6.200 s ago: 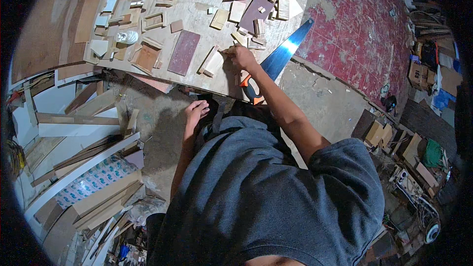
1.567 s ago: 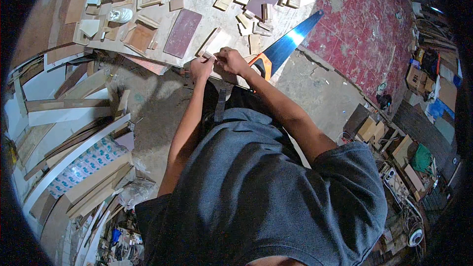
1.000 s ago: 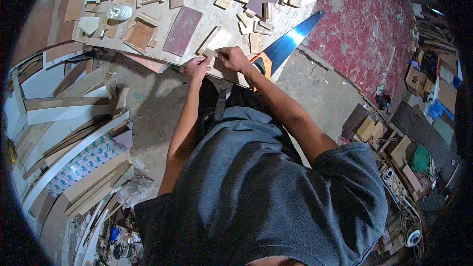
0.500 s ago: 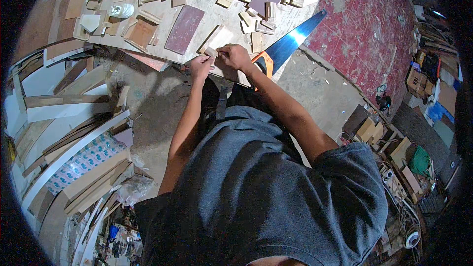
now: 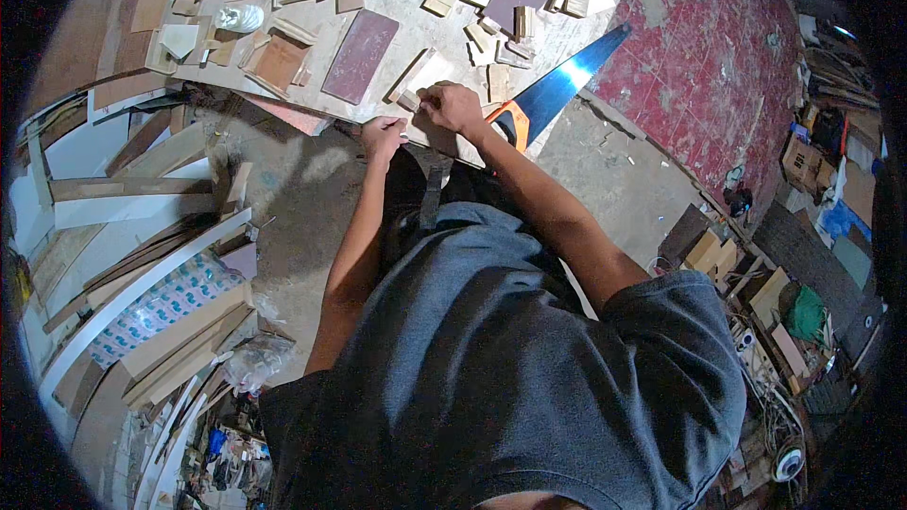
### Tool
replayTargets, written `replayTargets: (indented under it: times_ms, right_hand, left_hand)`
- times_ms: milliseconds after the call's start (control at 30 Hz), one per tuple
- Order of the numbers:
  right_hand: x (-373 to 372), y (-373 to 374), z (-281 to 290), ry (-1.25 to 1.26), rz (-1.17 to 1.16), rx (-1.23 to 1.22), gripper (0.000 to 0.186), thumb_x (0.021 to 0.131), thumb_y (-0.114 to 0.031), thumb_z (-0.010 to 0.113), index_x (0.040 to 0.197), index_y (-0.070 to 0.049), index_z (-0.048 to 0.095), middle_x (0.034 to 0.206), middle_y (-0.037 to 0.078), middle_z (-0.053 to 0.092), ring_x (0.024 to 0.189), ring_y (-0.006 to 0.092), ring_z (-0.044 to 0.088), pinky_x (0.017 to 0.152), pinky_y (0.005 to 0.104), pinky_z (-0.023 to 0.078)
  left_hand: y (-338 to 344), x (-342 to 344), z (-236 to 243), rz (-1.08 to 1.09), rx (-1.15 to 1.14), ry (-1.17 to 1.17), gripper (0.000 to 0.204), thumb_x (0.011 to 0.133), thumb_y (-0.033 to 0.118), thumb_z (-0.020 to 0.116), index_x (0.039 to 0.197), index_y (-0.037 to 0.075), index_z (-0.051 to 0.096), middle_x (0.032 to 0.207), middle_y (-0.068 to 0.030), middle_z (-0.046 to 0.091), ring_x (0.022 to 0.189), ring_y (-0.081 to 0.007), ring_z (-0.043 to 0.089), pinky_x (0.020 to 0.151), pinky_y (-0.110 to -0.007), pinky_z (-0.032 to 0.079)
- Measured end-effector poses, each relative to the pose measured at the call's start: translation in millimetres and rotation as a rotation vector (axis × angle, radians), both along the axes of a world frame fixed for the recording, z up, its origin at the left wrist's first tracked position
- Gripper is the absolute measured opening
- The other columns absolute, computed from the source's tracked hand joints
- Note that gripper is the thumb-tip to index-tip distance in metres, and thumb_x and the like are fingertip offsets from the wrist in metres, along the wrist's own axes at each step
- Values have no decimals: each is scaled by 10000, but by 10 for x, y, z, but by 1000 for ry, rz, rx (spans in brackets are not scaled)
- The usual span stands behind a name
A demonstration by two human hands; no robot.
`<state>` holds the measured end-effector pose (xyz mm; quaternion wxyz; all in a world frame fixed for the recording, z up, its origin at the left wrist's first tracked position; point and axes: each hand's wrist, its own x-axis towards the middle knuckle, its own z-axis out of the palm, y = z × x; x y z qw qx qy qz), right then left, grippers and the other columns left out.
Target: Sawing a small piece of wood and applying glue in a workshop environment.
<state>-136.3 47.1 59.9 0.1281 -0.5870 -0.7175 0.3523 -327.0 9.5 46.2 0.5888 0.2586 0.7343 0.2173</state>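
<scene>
At the near edge of the worktable [image 5: 406, 28], my right hand [image 5: 452, 107] is closed, its curled fingertips at a small pale wooden block [image 5: 408, 101]. Just beyond that block lies a longer light wooden piece [image 5: 424, 72]. My left hand [image 5: 382, 139] is to the left and a little nearer, over the table edge. Its thumb and fingers are pinched together; whatever is between them is too small to make out. Right of my right hand rests a handsaw [image 5: 567, 80] with an orange and black handle, its blade pointing away to the far right.
A maroon board [image 5: 361, 57] and a shallow wooden box [image 5: 278, 61] lie left of my hands. Several wood offcuts [image 5: 498, 82] are scattered beyond the saw. A white roll [image 5: 239, 18] stands farther left. Stacked boards [image 5: 132, 191] fill the floor at left; a red worn surface [image 5: 699, 57] lies right.
My left hand has drawn back from the small block and dropped slightly toward me, so the hands are farther apart. My right hand has stayed at the block.
</scene>
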Motion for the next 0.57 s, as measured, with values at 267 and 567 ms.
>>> replayTargets:
  times_ms: [267, 567]
  right_hand:
    - [-34, 10, -17, -15, -18, 3, 214, 819, -318, 640, 975, -191, 713, 866, 134, 686, 807, 341, 684, 678, 476, 549]
    - [-65, 67, 103, -86, -39, -196, 284, 812, -380, 678, 995, -166, 711, 849, 133, 717, 799, 328, 701, 706, 446, 559]
  left_hand:
    - [18, 2, 86, -28, -2, 4, 239, 850, 95, 737, 980, -95, 673, 870, -134, 699, 708, -186, 686, 567, -298, 606]
    - [-69, -44, -22, -66, 26, -2, 248, 864, 120, 738, 993, -81, 673, 881, -140, 697, 693, -190, 680, 545, -304, 593]
